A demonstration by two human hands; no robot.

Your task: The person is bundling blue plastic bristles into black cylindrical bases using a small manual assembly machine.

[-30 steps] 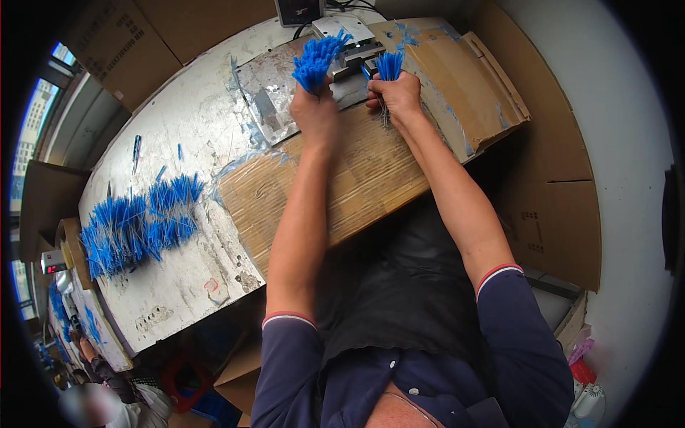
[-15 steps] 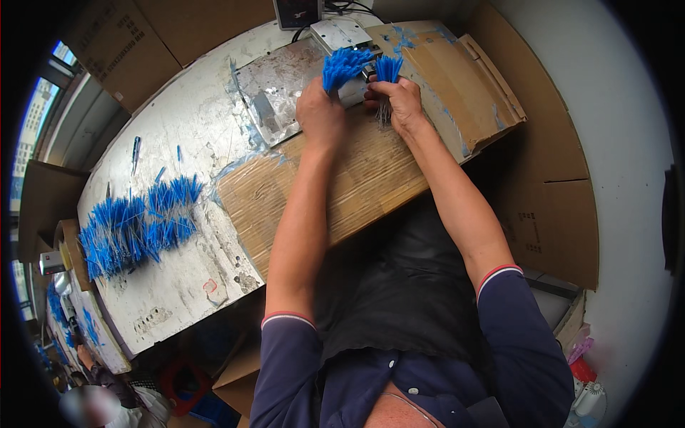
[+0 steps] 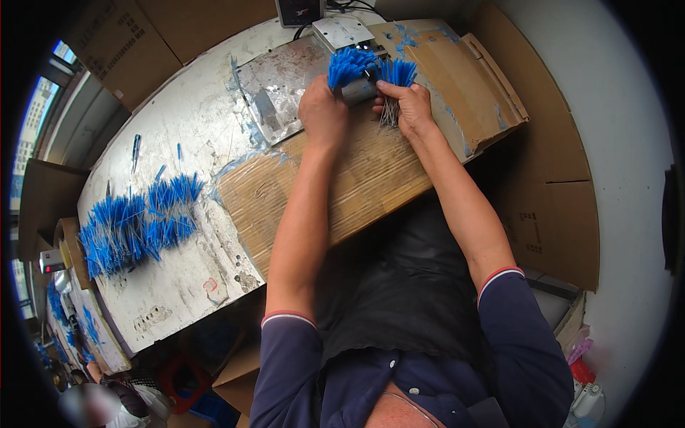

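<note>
Up at the far side of the bench my left hand [image 3: 323, 113] is closed around a thick bundle of thin blue-ended wires [image 3: 349, 65], their blue ends fanning upward. Beside it, my right hand [image 3: 415, 108] pinches a smaller bundle of the same wires [image 3: 397, 72]; its bare silvery ends hang below the fingers. Between the hands, a grey cylinder [image 3: 359, 91] sits in front of a small metal machine [image 3: 344, 33]. The left hand's fingertips are hidden behind its back. To the left lie two heaps of blue-ended wires, a larger one [image 3: 116, 232] and a smaller one [image 3: 172, 209].
Brown cardboard [image 3: 285, 189] covers the bench's near edge, and a taped cardboard box [image 3: 464, 82] stands at right. A metal plate [image 3: 278, 82] lies beside the machine. A pen-like tool [image 3: 135, 153] rests above the heaps. Another person [image 3: 132, 403] is at the lower left.
Both hands have shifted slightly right with their bundles. The right hand's wires have spread wider, and more of the grey cylinder shows between the hands.
</note>
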